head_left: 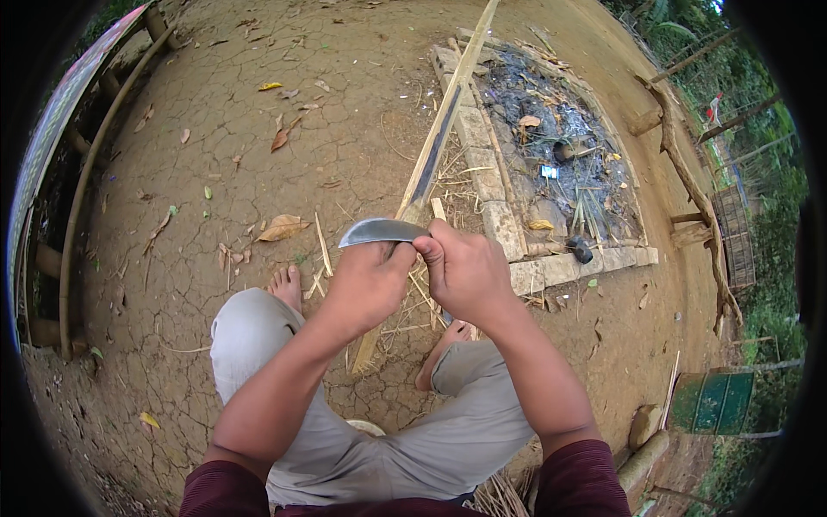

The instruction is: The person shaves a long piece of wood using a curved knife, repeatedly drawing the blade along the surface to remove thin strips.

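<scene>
My right hand (469,269) is closed round the handle end of a knife, the handle mostly hidden by the fingers. The knife's curved grey blade (376,231) points left, lying just above my left hand (369,284). That hand is curled with its thumb near the blade, closed over a long split bamboo strip (424,164). The strip runs from the far top edge, under my hands, to a pale lower end (365,351) between my feet. A dark streak marks its inner face. The left fingers' grip is partly hidden.
Thin shavings (416,302) litter the cracked earth round my bare feet. A block-edged fire pit (482,172) with ash and a black pot-like object (579,250) lies ahead right. A bamboo bench (82,189) stands left, a rough wooden rail (685,177) and green panel (711,402) right.
</scene>
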`<state>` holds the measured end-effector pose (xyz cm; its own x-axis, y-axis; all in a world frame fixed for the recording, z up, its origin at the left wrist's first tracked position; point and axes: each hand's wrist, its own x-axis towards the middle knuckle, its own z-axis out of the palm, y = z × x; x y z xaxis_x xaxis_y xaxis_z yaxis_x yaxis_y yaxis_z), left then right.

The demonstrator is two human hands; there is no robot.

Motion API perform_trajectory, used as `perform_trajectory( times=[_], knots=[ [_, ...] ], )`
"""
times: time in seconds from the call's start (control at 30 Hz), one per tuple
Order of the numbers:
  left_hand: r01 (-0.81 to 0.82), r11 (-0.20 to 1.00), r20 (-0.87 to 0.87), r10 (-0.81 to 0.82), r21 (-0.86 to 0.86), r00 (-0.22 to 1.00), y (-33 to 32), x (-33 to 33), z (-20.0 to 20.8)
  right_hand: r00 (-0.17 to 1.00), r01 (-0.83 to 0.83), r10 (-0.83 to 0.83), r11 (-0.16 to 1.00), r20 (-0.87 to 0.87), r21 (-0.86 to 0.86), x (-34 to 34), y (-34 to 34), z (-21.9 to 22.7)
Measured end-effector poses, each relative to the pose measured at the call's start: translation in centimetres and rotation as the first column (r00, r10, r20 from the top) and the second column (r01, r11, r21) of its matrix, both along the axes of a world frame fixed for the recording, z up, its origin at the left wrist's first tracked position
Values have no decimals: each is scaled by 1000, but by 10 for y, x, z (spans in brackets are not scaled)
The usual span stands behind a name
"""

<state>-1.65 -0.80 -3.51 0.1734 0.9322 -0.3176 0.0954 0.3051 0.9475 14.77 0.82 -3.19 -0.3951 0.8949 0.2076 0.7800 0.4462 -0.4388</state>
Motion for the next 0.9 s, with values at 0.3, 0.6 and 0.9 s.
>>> perform_trajectory(
  times=[0.3,0.6,0.9],
  knots=[
    [7,1000,-40,-6,26,999,-6,0,13,986,93,-124,965,115,245,-6,0,-12],
    [-16,990,190,42,-138,981,-4,1,16,973,126,-186,923,137,364,0,16,-21],
    [56,974,426,44,-219,904,2,3,27,973,121,-193,892,124,435,15,34,-25]
  ],
)
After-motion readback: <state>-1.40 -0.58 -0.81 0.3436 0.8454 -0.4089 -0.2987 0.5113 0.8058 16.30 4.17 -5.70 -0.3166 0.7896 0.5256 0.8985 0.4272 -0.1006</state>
